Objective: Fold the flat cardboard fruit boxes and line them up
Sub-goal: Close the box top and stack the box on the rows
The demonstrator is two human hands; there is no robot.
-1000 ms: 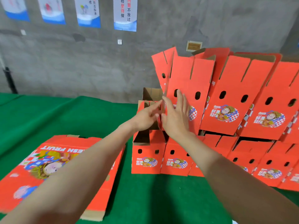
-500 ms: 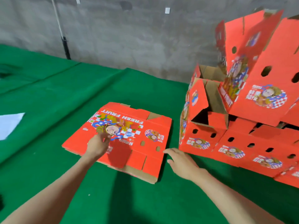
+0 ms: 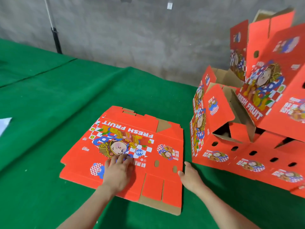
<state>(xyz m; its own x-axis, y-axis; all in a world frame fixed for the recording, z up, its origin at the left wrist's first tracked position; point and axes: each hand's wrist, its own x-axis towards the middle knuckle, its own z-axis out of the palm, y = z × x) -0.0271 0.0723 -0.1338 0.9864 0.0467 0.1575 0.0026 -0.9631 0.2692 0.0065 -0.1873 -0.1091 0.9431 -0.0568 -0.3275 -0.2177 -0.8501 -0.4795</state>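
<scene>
A stack of flat red cardboard fruit boxes (image 3: pixel 132 139) lies on the green table, printed side up with "FRESH FRUIT" lettering. My left hand (image 3: pixel 119 171) rests flat on its near half, fingers spread. At the stack's right edge sits my right hand (image 3: pixel 189 176), its fingers touching the edge near the holes. To the right stands a row of folded red boxes (image 3: pixel 244 159), with more folded boxes (image 3: pixel 272 76) piled on top, tilted, flaps open.
Green cloth (image 3: pixel 66 96) covers the table. A grey concrete wall (image 3: pixel 132 30) runs behind it, with a black pole (image 3: pixel 56 40) at the left. A white sheet (image 3: pixel 4 124) lies at the far left edge.
Both hands left the folded box pile and came down to the flat stack. My left hand slid right along the top sheet, and my right hand reached its right edge.
</scene>
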